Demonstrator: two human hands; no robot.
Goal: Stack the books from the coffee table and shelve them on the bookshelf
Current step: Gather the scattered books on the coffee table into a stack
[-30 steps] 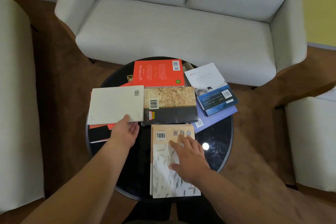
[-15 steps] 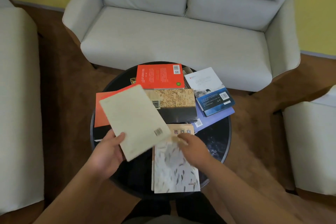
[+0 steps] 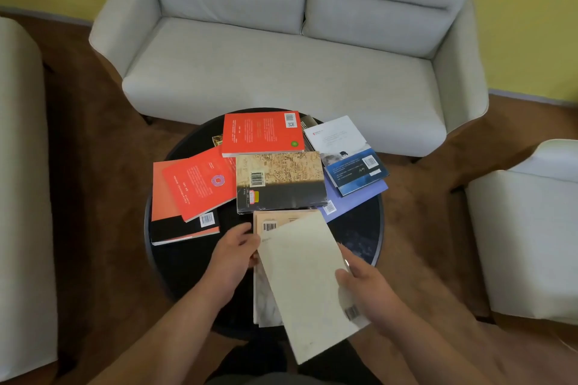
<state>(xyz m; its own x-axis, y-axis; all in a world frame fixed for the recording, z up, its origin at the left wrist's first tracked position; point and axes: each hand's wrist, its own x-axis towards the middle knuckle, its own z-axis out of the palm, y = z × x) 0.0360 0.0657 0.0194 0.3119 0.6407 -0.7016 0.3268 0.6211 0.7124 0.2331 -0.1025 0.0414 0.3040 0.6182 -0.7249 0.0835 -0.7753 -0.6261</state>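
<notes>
1. On the round black coffee table (image 3: pixel 362 236), near edge: cream book (image 3: pixel 308 284) tilted, lying across the tan book (image 3: pixel 266 291) beneath it, barcode corner toward the right wrist.
2. Left hand (image 3: pixel 234 255) at the cream book's upper left edge, fingers curled around that edge, thumb on top; holding it.
3. Right hand (image 3: pixel 367 292) on the cream book's right side, thumb pressed on the cover, fingers under or behind the edge; also gripping it.
4. Tan book flat on the table, mostly covered, only its top strip with a barcode and its pale lower left part showing.
5. Farther back, centre: map-patterned book (image 3: pixel 280 180) with a dark lower half, lying flat, just beyond the tan book.
6. Behind that, red book (image 3: pixel 262 133) with a barcode at its top right corner, overlapping the map-patterned book's far edge.
7. To the left: smaller red book (image 3: pixel 198 184) tilted, resting on an orange-and-black book (image 3: pixel 170 222) that overhangs the table rim.
8. To the right: white-and-blue book (image 3: pixel 347 155) on top of a lilac book (image 3: pixel 356 198), both angled over the table's right edge.
9. Beyond the table: pale grey sofa (image 3: pixel 281 72) on a brown floor (image 3: pixel 87 166), yellow wall behind.
</notes>
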